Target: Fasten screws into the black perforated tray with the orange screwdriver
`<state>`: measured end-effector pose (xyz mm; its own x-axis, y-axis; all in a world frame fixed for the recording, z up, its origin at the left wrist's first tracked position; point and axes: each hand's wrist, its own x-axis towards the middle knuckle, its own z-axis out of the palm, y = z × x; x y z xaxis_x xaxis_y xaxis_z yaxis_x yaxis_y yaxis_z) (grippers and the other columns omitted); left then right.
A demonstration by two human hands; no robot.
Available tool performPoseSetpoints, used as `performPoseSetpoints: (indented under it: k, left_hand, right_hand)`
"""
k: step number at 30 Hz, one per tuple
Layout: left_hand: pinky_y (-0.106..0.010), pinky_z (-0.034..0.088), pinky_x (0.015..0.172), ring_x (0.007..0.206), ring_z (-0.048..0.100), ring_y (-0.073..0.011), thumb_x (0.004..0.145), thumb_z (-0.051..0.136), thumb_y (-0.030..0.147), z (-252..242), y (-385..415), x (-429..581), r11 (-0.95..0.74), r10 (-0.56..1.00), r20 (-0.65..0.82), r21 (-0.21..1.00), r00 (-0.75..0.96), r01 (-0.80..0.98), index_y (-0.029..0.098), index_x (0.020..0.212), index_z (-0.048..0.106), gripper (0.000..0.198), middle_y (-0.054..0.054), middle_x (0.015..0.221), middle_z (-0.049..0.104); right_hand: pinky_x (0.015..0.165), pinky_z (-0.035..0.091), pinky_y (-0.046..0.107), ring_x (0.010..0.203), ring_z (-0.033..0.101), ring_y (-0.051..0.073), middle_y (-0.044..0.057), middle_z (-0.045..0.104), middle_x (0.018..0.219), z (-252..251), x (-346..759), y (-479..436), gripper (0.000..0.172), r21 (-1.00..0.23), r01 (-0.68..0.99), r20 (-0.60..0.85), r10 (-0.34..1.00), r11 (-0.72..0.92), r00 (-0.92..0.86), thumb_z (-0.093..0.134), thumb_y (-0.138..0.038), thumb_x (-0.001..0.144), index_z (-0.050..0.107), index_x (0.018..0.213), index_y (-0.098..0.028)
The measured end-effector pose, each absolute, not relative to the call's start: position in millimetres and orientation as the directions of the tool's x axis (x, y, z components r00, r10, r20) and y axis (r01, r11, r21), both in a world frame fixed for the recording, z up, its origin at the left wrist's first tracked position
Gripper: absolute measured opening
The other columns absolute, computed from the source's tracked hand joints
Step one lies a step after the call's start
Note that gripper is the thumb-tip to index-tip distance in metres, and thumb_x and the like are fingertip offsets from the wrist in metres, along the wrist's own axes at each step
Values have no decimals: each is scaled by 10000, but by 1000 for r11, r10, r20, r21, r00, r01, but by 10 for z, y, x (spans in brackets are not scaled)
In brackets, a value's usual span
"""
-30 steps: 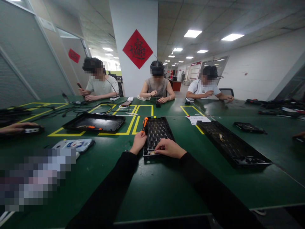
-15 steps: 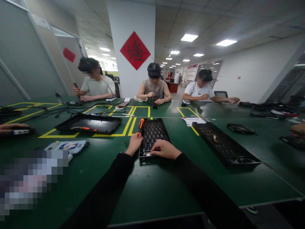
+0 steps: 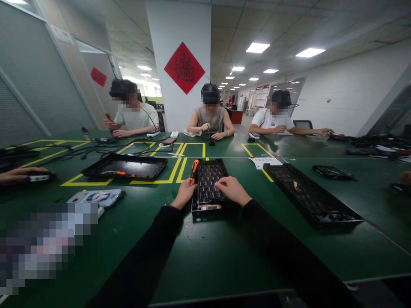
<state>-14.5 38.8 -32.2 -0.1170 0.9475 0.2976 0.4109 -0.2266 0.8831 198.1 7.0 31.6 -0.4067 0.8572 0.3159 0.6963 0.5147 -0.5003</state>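
Note:
In the head view, a black plastic casing (image 3: 210,185) with rows of small fittings inside lies in front of me. My left hand (image 3: 184,192) is closed around an orange and black screwdriver (image 3: 194,168), which points up beside the casing's left edge. Over the casing's right half, my right hand (image 3: 233,191) has thumb and fingertips pinched together; whatever they hold is too small to make out. A pale part (image 3: 209,207) sits inside the near end of the casing.
At left lies a black tray-like cover (image 3: 150,170) with orange items in it, and a light blue phone case (image 3: 98,196). Another long black casing (image 3: 308,194) is to the right. Several cables cross the back left of the green table (image 3: 199,265). Three co-workers sit opposite.
My right hand has lifted off the pale part at the casing's near end and moved up over its middle right. My left hand still holds the screwdriver. The view has shifted slightly.

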Motion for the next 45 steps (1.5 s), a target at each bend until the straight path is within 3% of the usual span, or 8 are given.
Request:
performPoseSetpoints:
  k: [3,5,10,21,30,34,45]
  left_hand:
    - [-217,258,543,529,326,-83,646,489,154,-326,401,-138,-237,947,304,882,-107,407,186,573,273,230,64,534,332]
    - [-216,253,541,529,324,-83,647,490,153,-332,409,-131,-237,945,307,879,-110,414,184,574,284,221,65,532,331]
    - [-219,247,539,527,323,-85,648,486,135,-348,427,-126,-258,934,340,855,-112,449,185,558,255,253,65,516,318]
    - [-230,228,538,519,313,-86,629,473,94,-301,408,-112,-233,936,327,850,-126,471,185,539,241,266,65,503,305]
    - [-234,234,538,522,313,-88,641,473,103,-317,413,-126,-254,930,348,840,-116,479,187,538,233,276,64,505,303]
    - [-234,233,536,523,317,-88,648,478,113,-329,415,-128,-263,926,359,835,-116,484,187,542,245,267,64,507,308]
    - [-227,221,528,525,314,-84,654,475,114,-347,435,-129,-242,929,350,824,-124,512,185,548,249,260,64,508,307]
  right_hand:
    - [594,384,204,635,577,114,37,679,703,353,1933,254,234,-454,782,132,901,426,-414,534,-299,807,707,739,-156]
    - [593,391,197,635,588,115,33,682,676,355,1836,361,196,-441,798,83,904,411,-419,580,-292,771,709,702,-162]
    - [561,398,213,589,596,129,46,668,595,323,1514,519,220,-419,840,-1,925,345,-380,654,-336,701,680,584,-152]
    - [576,427,195,657,619,140,39,687,674,201,1390,618,167,-446,839,-114,910,313,-400,771,-260,533,700,638,-151]
    - [512,405,185,564,561,108,16,668,613,398,1389,500,81,-565,757,-280,788,327,-549,668,-160,635,722,692,-140]
    - [578,422,174,635,577,104,-6,683,671,418,1397,400,61,-625,706,-343,696,333,-631,666,-161,629,719,661,-161]
    - [631,418,195,692,581,132,6,672,667,372,1373,379,79,-632,722,-421,657,281,-625,687,-141,576,712,651,-137]
